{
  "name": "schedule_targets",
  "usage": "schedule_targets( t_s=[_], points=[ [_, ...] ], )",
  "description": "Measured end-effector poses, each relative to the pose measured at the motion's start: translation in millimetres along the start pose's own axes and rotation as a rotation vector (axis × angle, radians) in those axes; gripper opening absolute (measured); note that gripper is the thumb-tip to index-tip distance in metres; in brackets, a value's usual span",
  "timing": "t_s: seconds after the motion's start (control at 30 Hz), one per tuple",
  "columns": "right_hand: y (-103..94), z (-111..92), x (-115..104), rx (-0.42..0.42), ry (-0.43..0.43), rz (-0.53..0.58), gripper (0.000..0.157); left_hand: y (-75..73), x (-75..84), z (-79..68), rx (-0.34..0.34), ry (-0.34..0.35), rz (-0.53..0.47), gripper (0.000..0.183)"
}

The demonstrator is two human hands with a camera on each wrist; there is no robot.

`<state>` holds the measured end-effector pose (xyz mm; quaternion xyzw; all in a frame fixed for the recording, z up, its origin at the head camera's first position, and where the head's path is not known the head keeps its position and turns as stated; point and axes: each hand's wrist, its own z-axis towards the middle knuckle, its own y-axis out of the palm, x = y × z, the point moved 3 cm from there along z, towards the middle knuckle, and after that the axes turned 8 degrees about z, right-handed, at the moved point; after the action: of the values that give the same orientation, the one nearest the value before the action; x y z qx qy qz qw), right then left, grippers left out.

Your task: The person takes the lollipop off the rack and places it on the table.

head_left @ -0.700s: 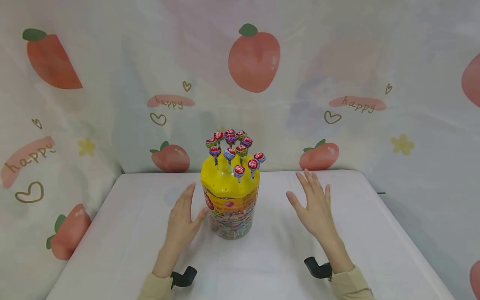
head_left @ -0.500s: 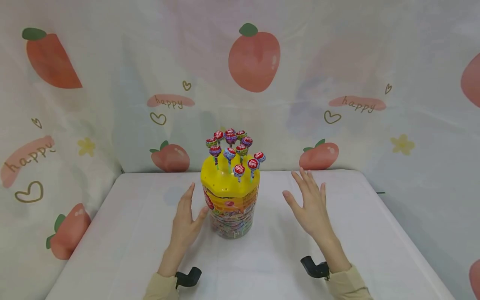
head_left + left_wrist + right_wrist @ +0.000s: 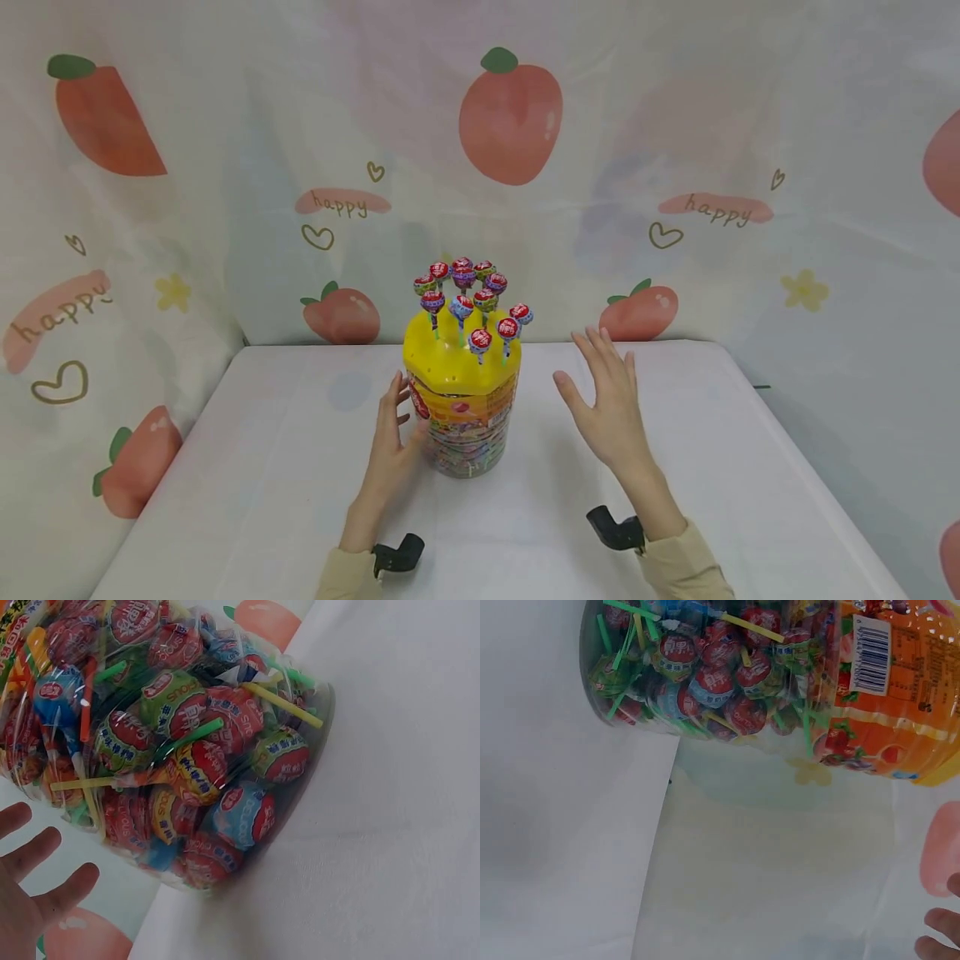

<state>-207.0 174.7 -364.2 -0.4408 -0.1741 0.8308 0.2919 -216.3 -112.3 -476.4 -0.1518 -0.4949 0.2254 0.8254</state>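
A clear plastic jar (image 3: 463,446) packed with wrapped lollipops stands upright on the table. Its yellow lid (image 3: 450,367) carries several lollipops (image 3: 461,307) stuck upright by their sticks. My left hand (image 3: 393,450) is at the jar's left side, thumb in front and fingers toward the back, loosely spread. In the left wrist view, fingers (image 3: 67,896) show beside the clear jar wall. My right hand (image 3: 611,417) is raised to the right of the jar, fingers spread, with a gap between them. Only a few fingertips (image 3: 941,926) show in the right wrist view.
The jar stands mid-table on a white tablecloth (image 3: 240,467). Behind and at the sides hangs a curtain (image 3: 570,250) printed with peaches, hearts and "happy". Black wrist mounts (image 3: 400,552) stick out near both sleeves.
Both hands have moved inward toward the jar. The left has come right up to its side, its fingers bending slightly; the right has shifted left. The jar has not moved.
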Motion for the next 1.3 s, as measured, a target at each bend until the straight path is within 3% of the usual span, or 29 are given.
schedule_targets(
  t_s=[0.33,0.57,1.0,1.3],
  points=[
    [-3.1,11.5,-18.8,0.081,-0.103,0.184,0.055,5.1,1.3,-1.5,0.047,-0.02,-0.044,0.076],
    [-2.9,20.0,-36.1,0.094,-0.157,0.28,0.053,-9.0,41.0,-2.1,0.045,-0.041,-0.086,0.072],
    [7.7,36.7,-53.0,0.11,-0.242,0.382,0.049,-8.4,39.6,-1.0,0.029,-0.056,-0.094,0.071],
    [20.2,39.1,-49.4,0.118,-0.175,0.484,0.045,-6.2,40.4,-4.9,0.021,-0.102,-0.107,0.07]
  ],
)
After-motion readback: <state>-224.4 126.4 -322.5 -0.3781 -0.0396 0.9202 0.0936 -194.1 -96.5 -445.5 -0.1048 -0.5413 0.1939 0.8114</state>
